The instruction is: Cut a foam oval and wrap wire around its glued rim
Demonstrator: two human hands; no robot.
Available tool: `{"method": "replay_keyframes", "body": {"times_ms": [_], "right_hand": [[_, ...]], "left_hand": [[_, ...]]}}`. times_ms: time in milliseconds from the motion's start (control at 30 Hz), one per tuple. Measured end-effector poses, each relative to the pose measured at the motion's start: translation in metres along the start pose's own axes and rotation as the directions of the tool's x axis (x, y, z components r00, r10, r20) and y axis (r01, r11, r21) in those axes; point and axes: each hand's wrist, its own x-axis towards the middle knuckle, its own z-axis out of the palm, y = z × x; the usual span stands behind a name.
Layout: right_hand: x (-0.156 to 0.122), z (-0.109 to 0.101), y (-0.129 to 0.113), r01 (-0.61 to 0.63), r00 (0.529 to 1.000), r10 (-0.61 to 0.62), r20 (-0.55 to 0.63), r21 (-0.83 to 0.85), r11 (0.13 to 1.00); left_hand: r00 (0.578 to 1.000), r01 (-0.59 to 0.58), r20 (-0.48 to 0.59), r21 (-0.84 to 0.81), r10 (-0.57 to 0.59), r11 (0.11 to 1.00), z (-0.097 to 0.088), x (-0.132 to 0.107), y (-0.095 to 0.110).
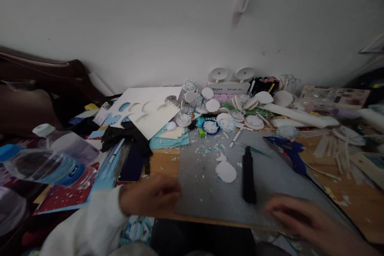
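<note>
The left hand (151,198) rests loosely curled at the near left edge of the grey cutting mat (270,176), too blurred to tell whether it grips anything; the right hand (300,218) lies spread and empty on the mat's near right; just beyond, between them, lies a black tool (249,180), a white paper disc (226,171) just beside it; a blue glue gun (289,148) lies farther back.
</note>
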Motion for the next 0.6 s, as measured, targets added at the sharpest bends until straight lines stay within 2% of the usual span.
{"method": "replay_keyframes", "body": {"times_ms": [33,67,100,200,267,333,600], "right_hand": [[0.017,0.008,-0.008,0.006,0.998,-0.001,0.065,-0.067,0.998],[0.034,0.019,-0.016,0.012,0.997,0.000,0.074,-0.159,0.987],[0.051,0.032,-0.024,0.014,0.999,-0.002,0.044,-0.275,0.961],[0.090,0.073,-0.040,-0.055,0.998,0.053,-0.018,-0.398,0.916],[0.103,0.092,-0.041,-0.117,0.993,0.099,-0.062,-0.452,0.884],[0.106,0.100,-0.039,-0.161,0.987,0.133,-0.093,-0.486,0.859],[0.074,0.096,-0.031,-0.250,0.968,0.190,-0.163,-0.573,0.781]], "left_hand": [[0.999,0.007,-0.043,0.015,-0.006,1.000,0.003,0.022,0.002],[0.996,0.024,-0.091,0.037,-0.021,0.999,0.008,0.043,0.003],[0.989,0.052,-0.139,0.066,-0.043,0.996,0.015,0.061,0.003],[0.961,0.142,-0.257,0.155,-0.099,0.978,0.042,0.095,0.000],[0.940,0.201,-0.318,0.209,-0.128,0.957,0.056,0.102,0.000],[0.924,0.255,-0.351,0.263,-0.154,0.930,0.066,0.102,0.004],[0.875,0.448,-0.391,0.426,-0.286,0.786,0.081,0.097,0.033]]}}
